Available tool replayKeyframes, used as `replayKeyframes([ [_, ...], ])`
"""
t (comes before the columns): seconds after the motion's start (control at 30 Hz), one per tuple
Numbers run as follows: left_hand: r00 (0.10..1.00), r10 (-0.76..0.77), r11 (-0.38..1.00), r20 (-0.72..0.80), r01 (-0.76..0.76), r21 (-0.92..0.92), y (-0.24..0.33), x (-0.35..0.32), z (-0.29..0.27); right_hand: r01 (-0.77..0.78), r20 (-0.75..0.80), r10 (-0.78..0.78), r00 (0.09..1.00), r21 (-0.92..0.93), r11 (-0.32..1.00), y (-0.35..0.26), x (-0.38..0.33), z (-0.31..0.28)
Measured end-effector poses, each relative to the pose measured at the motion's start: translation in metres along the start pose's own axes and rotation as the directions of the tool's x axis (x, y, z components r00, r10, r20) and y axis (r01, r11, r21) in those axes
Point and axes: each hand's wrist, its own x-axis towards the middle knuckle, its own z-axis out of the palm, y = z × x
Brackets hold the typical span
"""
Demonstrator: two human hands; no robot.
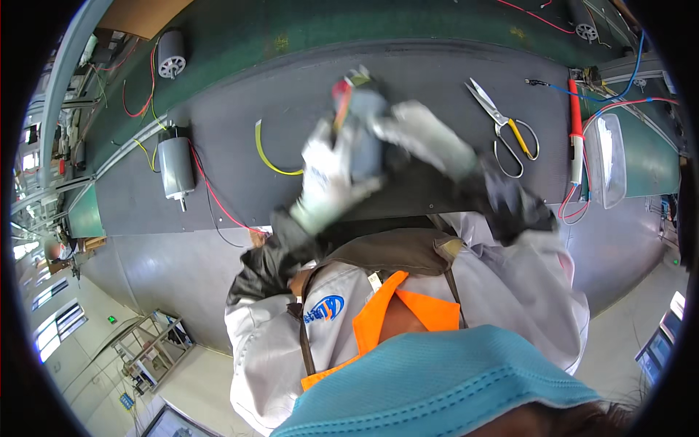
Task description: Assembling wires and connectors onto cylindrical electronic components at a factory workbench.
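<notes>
A grey cylindrical electric motor [368, 149] stands over the dark mat in front of me, smeared by motion. Red and yellowish-green parts, probably its wires [342, 102], show at its far end. My left hand [328, 167], in a white glove, is closed around the motor's left side. From the right, my gloved right hand [429, 138] grips the motor's upper part, its blurred fingers pressed together; their exact hold is hard to make out. A curved yellow-green strip [263, 154] lies left of my left hand.
Scissors [502, 124] with a yellow grip lie open to the right. Beyond them are a red-and-white rod-shaped tool [576, 138] with cables and a clear plastic tray [608, 160]. Another motor [176, 167] with wires lies left on the black mat [233, 87]; one more motor [171, 54] stands farther back.
</notes>
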Motion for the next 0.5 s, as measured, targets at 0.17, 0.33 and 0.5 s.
replayKeyframes([
  [0.17,0.944,-0.185,0.982,-0.273,0.169,-0.084,-0.102,0.166,0.024,0.303,-0.228,-0.265,0.937,0.152,0.941,-0.036,0.133,-0.029],
  [0.33,0.789,-0.557,0.347,0.260,0.505,-0.790,-0.192,0.173,-0.003,0.678,-0.223,-0.790,0.571,-0.416,0.606,0.000,0.022,-0.041],
  [0.5,0.761,-0.626,0.139,0.167,0.319,-0.937,-0.105,0.045,-0.047,0.072,-0.766,0.099,0.635,0.186,0.980,0.097,-0.134,-0.125],
])
